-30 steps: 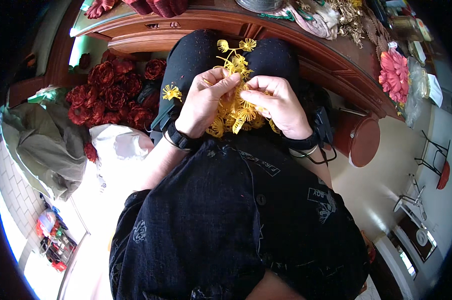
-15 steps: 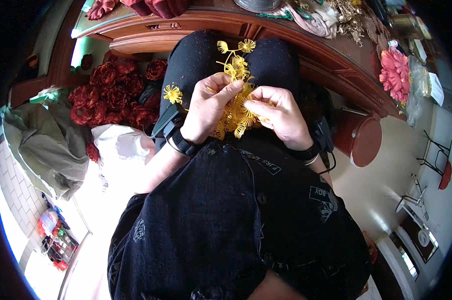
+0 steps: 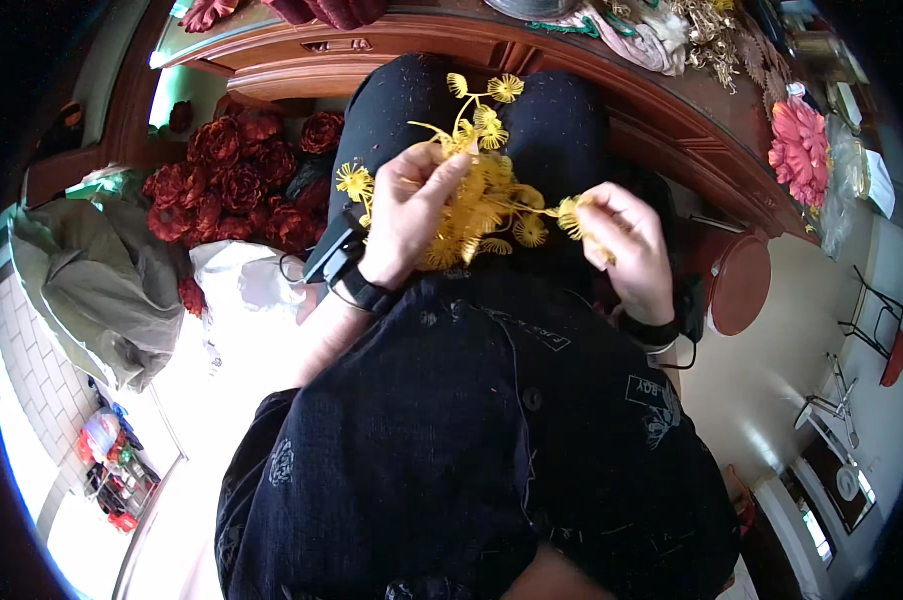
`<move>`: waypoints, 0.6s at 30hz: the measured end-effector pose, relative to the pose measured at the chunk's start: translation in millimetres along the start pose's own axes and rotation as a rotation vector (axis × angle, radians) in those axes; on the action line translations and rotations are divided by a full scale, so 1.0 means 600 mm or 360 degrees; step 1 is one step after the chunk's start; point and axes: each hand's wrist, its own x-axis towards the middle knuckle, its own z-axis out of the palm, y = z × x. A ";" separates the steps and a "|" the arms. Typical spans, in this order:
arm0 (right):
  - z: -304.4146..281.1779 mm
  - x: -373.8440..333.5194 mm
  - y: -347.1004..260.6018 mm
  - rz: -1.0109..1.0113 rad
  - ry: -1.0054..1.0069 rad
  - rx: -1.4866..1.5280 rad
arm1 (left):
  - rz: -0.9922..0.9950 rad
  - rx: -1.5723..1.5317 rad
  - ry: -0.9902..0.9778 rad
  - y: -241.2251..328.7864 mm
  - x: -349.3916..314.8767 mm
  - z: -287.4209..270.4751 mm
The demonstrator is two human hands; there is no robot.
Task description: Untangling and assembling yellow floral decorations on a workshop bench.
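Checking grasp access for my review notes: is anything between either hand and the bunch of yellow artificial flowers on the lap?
Nothing visible. The left hand already grips the yellow flower bunch, and the right hand pinches one yellow bloom pulled out to the side. The red flowers lie off to the left, clear of both.

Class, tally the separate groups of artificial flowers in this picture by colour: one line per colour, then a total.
Yellow: 1, the yellow flower bunch held by the left hand and right hand.
Dark red: 1, the dark red flower pile beside the lap.
Pink: 1, the pink flower on the wooden table.
Total: 3
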 end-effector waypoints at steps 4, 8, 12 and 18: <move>-0.018 0.032 -0.018 -0.0130 -0.0125 0.0100 | -0.0008 -0.0191 -0.0063 -0.005 0.015 -0.008; -0.005 0.048 -0.017 -0.0206 -0.0134 -0.0042 | -0.0088 -0.0499 0.0030 -0.017 0.026 -0.025; 0.019 0.061 -0.014 -0.0430 -0.0129 -0.0600 | -0.0108 -0.0487 0.0016 -0.020 0.027 -0.028; 0.076 0.068 -0.011 -0.1058 -0.0315 -0.1596 | -0.0120 -0.0513 -0.0001 -0.024 0.036 -0.023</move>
